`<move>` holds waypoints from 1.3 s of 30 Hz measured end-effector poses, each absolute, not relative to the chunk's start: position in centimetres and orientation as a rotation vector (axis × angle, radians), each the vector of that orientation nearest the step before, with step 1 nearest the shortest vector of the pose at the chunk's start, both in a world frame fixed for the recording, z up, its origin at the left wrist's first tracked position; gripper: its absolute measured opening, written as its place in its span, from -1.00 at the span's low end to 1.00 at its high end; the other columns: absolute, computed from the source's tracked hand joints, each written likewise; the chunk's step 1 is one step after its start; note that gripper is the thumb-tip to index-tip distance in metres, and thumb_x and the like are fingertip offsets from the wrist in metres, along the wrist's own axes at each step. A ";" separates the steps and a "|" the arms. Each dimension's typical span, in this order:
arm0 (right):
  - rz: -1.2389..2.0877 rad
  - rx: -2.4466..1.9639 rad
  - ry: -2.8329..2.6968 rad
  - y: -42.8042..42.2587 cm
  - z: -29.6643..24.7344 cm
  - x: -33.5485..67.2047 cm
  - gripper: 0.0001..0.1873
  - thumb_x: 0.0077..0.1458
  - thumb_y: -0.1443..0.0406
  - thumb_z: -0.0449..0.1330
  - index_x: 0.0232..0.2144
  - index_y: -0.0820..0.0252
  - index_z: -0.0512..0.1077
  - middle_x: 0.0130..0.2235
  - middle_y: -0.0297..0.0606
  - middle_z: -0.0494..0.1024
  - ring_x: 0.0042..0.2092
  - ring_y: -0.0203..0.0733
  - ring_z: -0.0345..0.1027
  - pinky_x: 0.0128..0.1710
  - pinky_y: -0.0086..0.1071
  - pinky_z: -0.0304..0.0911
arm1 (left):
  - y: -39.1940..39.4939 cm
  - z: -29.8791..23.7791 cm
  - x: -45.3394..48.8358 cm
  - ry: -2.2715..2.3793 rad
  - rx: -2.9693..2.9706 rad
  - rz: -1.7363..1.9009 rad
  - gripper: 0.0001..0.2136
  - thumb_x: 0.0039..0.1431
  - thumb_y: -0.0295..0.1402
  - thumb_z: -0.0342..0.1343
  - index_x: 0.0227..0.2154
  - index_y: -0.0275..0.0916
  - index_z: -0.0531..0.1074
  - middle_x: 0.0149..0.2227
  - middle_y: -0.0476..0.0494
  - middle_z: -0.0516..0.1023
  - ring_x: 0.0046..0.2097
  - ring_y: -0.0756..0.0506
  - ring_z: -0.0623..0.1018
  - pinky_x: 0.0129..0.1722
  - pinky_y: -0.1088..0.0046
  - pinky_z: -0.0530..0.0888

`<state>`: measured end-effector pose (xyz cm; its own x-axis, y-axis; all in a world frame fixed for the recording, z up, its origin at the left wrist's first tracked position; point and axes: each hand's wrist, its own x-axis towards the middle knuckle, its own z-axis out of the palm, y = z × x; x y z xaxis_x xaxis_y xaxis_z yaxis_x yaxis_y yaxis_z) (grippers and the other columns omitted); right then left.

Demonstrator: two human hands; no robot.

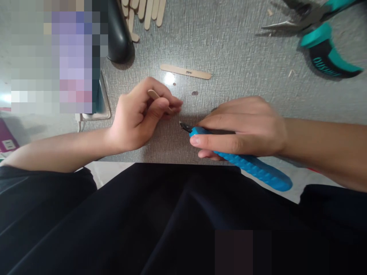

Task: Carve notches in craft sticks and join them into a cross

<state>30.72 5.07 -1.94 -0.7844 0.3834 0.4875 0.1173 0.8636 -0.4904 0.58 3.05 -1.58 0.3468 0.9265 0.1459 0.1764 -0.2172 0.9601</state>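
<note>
My left hand (pixel 140 114) is closed in a pinch on a short wooden craft stick (pixel 153 94), held just above the grey textured table (pixel 229 57). My right hand (pixel 243 128) is wrapped round a blue utility knife (pixel 255 168). The knife's dark blade tip (pixel 185 126) points left, close to the fingertips of my left hand. A longer wooden stick with a small notch (pixel 185 71) lies flat on the table just beyond both hands.
Several wooden sticks (pixel 143 11) lie in a pile at the top edge beside a black rounded object (pixel 119 38). Teal-handled pliers (pixel 321 34) rest at the top right. Small wood chips dot the table. My dark clothing fills the bottom.
</note>
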 end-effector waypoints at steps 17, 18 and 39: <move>0.543 -0.254 -2.428 6.4 -1.7 30.5 -0.72 0.59 0.21 0.36 0.25 0.04 0.57 -0.11 -0.38 0.81 -0.20 -0.21 0.72 -0.25 -0.33 0.49 | 3.6 0.5 -0.6 1.317 2.362 0.500 -0.78 0.68 -0.28 0.08 -0.12 -0.12 0.59 -0.25 -0.03 0.75 -0.30 -0.03 0.66 -0.31 0.34 0.55; 0.538 -0.251 -2.442 6.5 -1.7 30.4 -0.75 0.59 0.21 0.36 0.22 0.05 0.58 -0.11 -0.38 0.80 -0.20 -0.21 0.72 -0.27 -0.33 0.47 | 3.7 0.5 -0.6 1.330 2.391 0.445 -0.75 0.69 -0.28 0.03 -0.11 -0.13 0.60 -0.23 -0.06 0.76 -0.28 -0.06 0.67 -0.30 0.31 0.55; 0.536 -0.342 -2.420 5.6 -3.2 30.3 -0.42 0.76 -0.09 0.00 0.41 0.12 0.54 -0.06 -0.24 0.68 -0.17 -0.14 0.57 -0.28 -0.24 0.34 | 4.5 1.2 -1.0 1.191 2.423 0.519 -0.83 0.58 -0.44 0.08 -0.02 -0.12 0.58 -0.12 -0.01 0.78 -0.11 -0.01 0.74 -0.13 0.40 0.61</move>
<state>30.25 5.62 -3.24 -0.7687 0.3659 0.5246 0.1100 0.8836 -0.4551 -1.02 4.53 1.22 0.5702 0.8069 0.1544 0.6625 -0.5627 0.4945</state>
